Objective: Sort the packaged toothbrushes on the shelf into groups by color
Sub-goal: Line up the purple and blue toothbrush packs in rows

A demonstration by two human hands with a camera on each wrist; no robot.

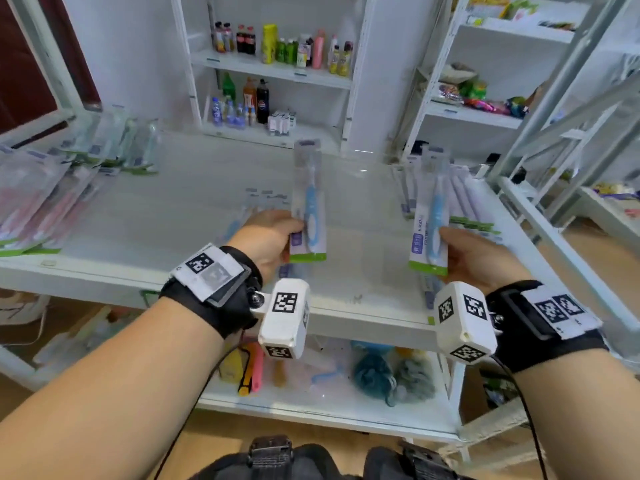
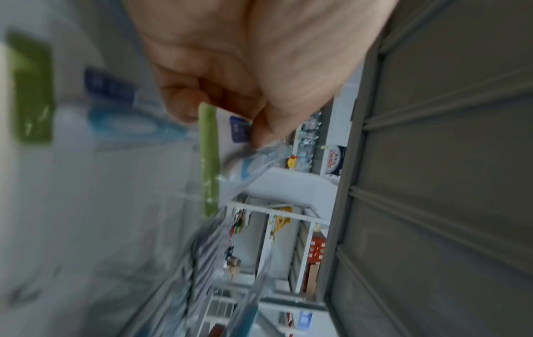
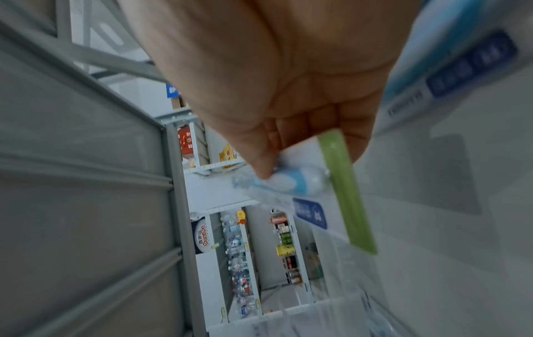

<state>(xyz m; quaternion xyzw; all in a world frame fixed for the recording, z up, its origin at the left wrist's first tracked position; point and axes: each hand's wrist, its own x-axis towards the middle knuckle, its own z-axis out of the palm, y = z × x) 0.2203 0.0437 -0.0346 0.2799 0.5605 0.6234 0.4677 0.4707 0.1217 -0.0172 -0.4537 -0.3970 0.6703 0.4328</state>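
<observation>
Each hand holds up one blue toothbrush in a clear pack with a green bottom strip. My left hand (image 1: pixel 292 230) pinches the lower part of one blue pack (image 1: pixel 310 206) above the middle of the white shelf (image 1: pixel 180 216). My right hand (image 1: pixel 446 239) grips the second blue pack (image 1: pixel 431 230) further right. The left wrist view shows my left hand (image 2: pixel 222 123) with thumb and fingers closed on its pack (image 2: pixel 245 159). In the right wrist view my right hand (image 3: pixel 288 164) pinches its pack (image 3: pixel 297 180). More blue packs (image 1: pixel 258 199) lie under my left hand.
Pink packs (image 1: pixel 45 209) are piled at the shelf's left edge, greenish packs (image 1: pixel 117 147) at the back left, purple packs (image 1: pixel 462 199) at the right. Bath sponges (image 1: pixel 375 375) lie on the lower shelf. Bottle racks (image 1: pixel 277 46) stand behind.
</observation>
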